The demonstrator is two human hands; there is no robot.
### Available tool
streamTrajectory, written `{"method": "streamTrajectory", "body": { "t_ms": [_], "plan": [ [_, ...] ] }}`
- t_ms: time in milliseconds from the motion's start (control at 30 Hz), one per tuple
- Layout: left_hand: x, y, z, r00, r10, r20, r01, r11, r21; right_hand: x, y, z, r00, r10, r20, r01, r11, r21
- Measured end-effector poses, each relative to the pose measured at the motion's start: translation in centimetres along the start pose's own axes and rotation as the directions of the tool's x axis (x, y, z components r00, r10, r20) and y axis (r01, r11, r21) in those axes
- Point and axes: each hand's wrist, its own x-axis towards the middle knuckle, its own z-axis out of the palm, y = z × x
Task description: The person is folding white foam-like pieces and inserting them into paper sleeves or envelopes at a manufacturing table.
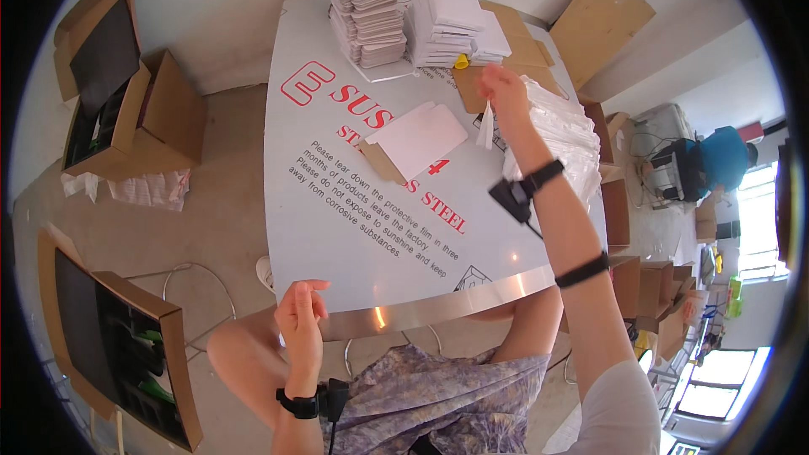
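My right hand (504, 94) is raised over the far right part of the steel table (337, 244), pinching a small white slip (486, 128) that hangs down from its fingers. Just right of it lies a heap of clear plastic bags (566, 139). My left hand (300, 320) hovers at the table's near edge with fingers loosely curled, holding nothing. A flat white and brown folded carton (413, 143) lies in the middle of the table between the hands.
Two stacks of flat white cartons (371, 17) (451, 21) stand at the far end, with brown cardboard sheets (518, 42) beside them. Open brown boxes (126, 109) (118, 345) sit on the floor to the left. More boxes crowd the right side, where another person (716, 160) sits.
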Motion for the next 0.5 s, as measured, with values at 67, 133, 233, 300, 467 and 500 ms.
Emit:
{"method": "streamTrajectory", "body": {
  "t_ms": [67, 133, 233, 300, 467, 500],
  "plan": [
    [-0.4, 0.0, -0.1, 1.0, -0.004, -0.009, 0.005, 1.0, 0.023, -4.8, -0.4, 0.1, 0.993, -0.052, 0.108, 0.073, 0.976, -0.206],
    [-0.5, 0.0, 0.4, 1.0, 0.0, 0.004, 0.0, 0.999, 0.034, -9.7, -0.8, -1.1, 0.978, -0.043, 0.203, 0.114, 0.929, -0.353],
    [-0.9, -0.3, 0.7, 1.0, -0.007, 0.01, 0.007, 0.999, 0.039, -15.9, -0.6, -1.3, 0.923, -0.15, 0.355, 0.314, 0.829, -0.464],
    [-0.8, 0.0, 1.2, 0.999, 0.038, 0.029, -0.039, 0.999, 0.024, -18.2, -0.8, -1.1, 0.882, -0.191, 0.431, 0.411, 0.76, -0.503],
    [-0.7, -0.2, 1.6, 0.999, 0.039, 0.023, -0.038, 0.999, -0.02, -21.0, -0.7, 2.8, 0.803, -0.221, 0.554, 0.557, 0.61, -0.564],
    [-0.4, -0.3, 1.6, 0.998, 0.064, 0.026, -0.064, 0.998, -0.019, -21.0, -0.5, 3.6, 0.789, -0.226, 0.572, 0.585, 0.562, -0.584]
  ]
}}
